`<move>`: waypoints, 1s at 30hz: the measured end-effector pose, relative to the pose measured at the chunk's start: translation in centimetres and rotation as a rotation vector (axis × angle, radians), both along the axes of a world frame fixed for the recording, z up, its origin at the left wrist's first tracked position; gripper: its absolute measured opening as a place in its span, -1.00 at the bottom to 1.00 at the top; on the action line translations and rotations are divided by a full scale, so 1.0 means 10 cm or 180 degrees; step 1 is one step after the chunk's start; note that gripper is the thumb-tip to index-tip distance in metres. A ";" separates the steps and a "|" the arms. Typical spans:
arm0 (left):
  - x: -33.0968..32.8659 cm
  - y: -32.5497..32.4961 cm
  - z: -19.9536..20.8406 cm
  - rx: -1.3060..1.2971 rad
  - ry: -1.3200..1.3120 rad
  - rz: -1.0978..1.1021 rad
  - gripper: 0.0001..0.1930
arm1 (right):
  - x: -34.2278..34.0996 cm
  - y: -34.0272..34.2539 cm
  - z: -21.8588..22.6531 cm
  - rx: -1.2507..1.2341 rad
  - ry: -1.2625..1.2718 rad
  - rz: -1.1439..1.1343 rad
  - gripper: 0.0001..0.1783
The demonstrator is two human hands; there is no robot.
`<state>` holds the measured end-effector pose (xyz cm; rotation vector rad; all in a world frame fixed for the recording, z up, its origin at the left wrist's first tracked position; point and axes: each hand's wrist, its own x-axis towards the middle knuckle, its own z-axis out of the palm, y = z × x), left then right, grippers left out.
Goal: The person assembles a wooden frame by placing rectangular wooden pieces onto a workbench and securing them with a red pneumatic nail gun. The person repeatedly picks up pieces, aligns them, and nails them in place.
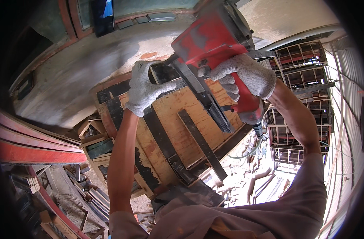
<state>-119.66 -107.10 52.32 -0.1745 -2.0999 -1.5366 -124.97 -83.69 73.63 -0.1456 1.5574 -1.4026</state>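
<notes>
My right hand [245, 75], in a white knit glove, grips the handle of a red pneumatic nail gun [213, 36] with a finger at the trigger. The gun's nose points at the upper end of a wooden formwork panel [182, 119] made of orange plywood with dark battens. An air hose [249, 149] hangs from the handle's base. My left hand [146, 87], also gloved, presses on a dark batten [160, 131] at the panel's top edge, just left of the gun's nose.
A concrete wall [90, 71] rises behind the panel. Scrap timber and offcuts [90, 191] lie on the ground at the lower left. Red formwork boards [34, 151] run along the left. Stacked metal frames [301, 79] stand at the right.
</notes>
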 end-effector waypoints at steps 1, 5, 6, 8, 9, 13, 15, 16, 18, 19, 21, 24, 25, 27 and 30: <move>-0.03 -0.01 -0.04 0.0073 -0.0049 -0.0026 -0.26 | 0.01 -0.04 0.00 -0.0037 0.0114 0.0018 -0.71; -0.03 -0.01 -0.09 0.1166 -0.0635 -0.0630 -0.31 | 0.09 -0.33 0.20 0.0728 0.0007 -0.0158 -0.69; -0.03 0.01 -0.06 0.1523 -0.0809 -0.0851 -0.32 | 0.09 -0.33 0.20 0.0774 -0.0006 -0.0200 -0.69; -0.03 0.01 -0.03 0.1277 -0.0691 -0.0727 -0.33 | 0.05 -0.28 0.15 0.0747 -0.0039 -0.0251 -0.69; -0.02 0.02 -0.03 0.1159 -0.0638 -0.0670 -0.33 | 0.00 -0.17 0.07 0.0681 -0.0066 -0.0269 -0.69; -0.02 0.02 -0.06 0.1237 -0.0746 -0.0738 -0.31 | -0.04 -0.07 -0.04 0.0229 0.0141 -0.0062 -0.67; -0.05 0.02 -0.11 0.1514 -0.0723 -0.0764 -0.31 | -0.04 -0.18 0.15 0.0703 0.0153 0.0055 -0.66; -0.05 0.01 -0.13 0.1435 -0.0722 -0.0747 -0.31 | -0.04 -0.23 0.22 0.0939 0.0159 0.0119 -0.66; -0.06 -0.01 -0.13 0.1280 -0.0698 -0.0719 -0.30 | -0.16 -0.09 0.13 0.0501 -0.0428 0.0108 -0.67; -0.07 0.01 -0.15 0.1299 -0.0667 -0.0764 -0.29 | -0.20 -0.02 0.09 0.0294 -0.0730 0.0094 -0.68; -0.07 0.01 -0.18 0.1331 -0.0624 -0.0818 -0.27 | -0.12 0.04 0.05 0.0531 0.0654 0.0371 -0.72; -0.04 0.00 -0.21 0.1170 -0.0154 -0.0822 -0.28 | -0.07 -0.06 0.19 0.1158 0.0857 0.0399 -0.80; -0.06 -0.01 -0.27 0.0939 -0.0291 -0.0645 -0.30 | -0.04 -0.11 0.21 0.1423 0.0952 0.0446 -0.80; -0.04 -0.02 -0.31 0.1066 -0.0398 -0.0754 -0.29 | -0.06 -0.05 0.18 0.1108 0.1013 0.0846 -0.77; -0.05 -0.01 -0.27 0.1024 -0.0584 -0.0761 -0.29 | -0.15 0.07 0.08 0.0867 0.1233 0.1352 -0.72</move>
